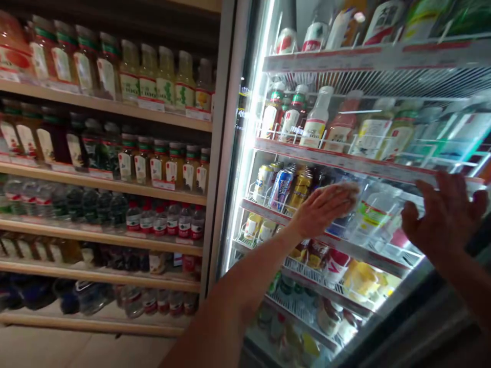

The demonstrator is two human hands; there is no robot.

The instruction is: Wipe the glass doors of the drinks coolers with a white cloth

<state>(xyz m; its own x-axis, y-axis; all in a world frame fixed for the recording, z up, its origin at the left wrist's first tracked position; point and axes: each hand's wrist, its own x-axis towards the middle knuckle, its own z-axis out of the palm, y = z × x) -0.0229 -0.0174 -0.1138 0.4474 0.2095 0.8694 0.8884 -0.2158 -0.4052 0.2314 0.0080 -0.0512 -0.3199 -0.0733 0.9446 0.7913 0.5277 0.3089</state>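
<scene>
My left hand (326,204) reaches in front of the middle shelf of a lit drinks fridge (264,203), fingers stretched out and slightly blurred, with nothing visible in them. To its left stand a blue can (281,188) and gold cans (302,186). Clear bottles (372,212), one with a yellow-green label, stand just to its right. Raised on the right side, my right hand (441,214) has its fingers spread and holds nothing visible. It is close to the fridge's right side; whether it touches anything I cannot tell.
Wooden shelves (153,189) on the left hold rows of bottled drinks, among them red-capped bottles (164,222). Upper fridge shelves carry juice bottles (316,120); yellow packages (358,278) sit lower down. A dark slanted edge (387,312) runs along the lower right. Pale floor tiles (84,347) show below.
</scene>
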